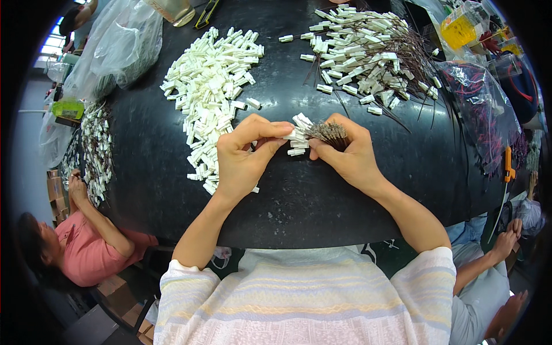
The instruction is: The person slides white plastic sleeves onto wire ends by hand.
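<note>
Over the black table (276, 215), my two hands meet close together in front of me. Thumb and forefinger of my left hand (246, 150) pinch a small white plastic connector housing (291, 135). My right hand (352, 152) is closed round a bundle of thin brown wires (330, 133), their ends bunched at the top. Several white housings (300, 122) cluster at the bundle's left side, between the hands. A large pile of loose white housings (210, 80) lies beyond my left hand. Farther right is a heap of housings with brown wires (374, 57).
A clear plastic bag (123, 49) is at the far left, near a box cutter (207, 12). On the right are a bag of coloured wires (480, 109) and an orange-handled tool (508, 164). Co-workers sit at both sides; the left one handles another connector pile (96, 146).
</note>
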{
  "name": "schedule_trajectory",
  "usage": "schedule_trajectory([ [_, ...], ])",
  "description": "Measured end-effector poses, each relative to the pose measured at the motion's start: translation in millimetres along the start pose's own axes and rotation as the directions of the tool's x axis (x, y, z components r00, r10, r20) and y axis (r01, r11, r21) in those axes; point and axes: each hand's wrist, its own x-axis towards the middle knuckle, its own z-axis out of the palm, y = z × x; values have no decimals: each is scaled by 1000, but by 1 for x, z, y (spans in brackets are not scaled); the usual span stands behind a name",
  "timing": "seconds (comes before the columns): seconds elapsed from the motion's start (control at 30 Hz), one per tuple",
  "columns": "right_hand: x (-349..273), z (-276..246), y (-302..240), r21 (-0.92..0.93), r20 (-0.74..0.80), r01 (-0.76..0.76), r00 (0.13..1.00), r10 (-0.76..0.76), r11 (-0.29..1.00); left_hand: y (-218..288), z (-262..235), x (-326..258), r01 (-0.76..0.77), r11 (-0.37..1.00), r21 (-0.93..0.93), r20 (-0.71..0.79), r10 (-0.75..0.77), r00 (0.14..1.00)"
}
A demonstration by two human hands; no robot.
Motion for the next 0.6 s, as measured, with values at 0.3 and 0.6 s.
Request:
schedule_trajectory([
  [0.3, -1, -3, -3, -65, 31, 20, 999, -18, 998, -4, 4, -1, -160, 982, 97, -24, 163, 986],
  [0.6, 0, -3, 3, 14, 34, 53, 998, -53, 999, -4, 5, -3, -95, 995, 31, 53, 93, 994],
])
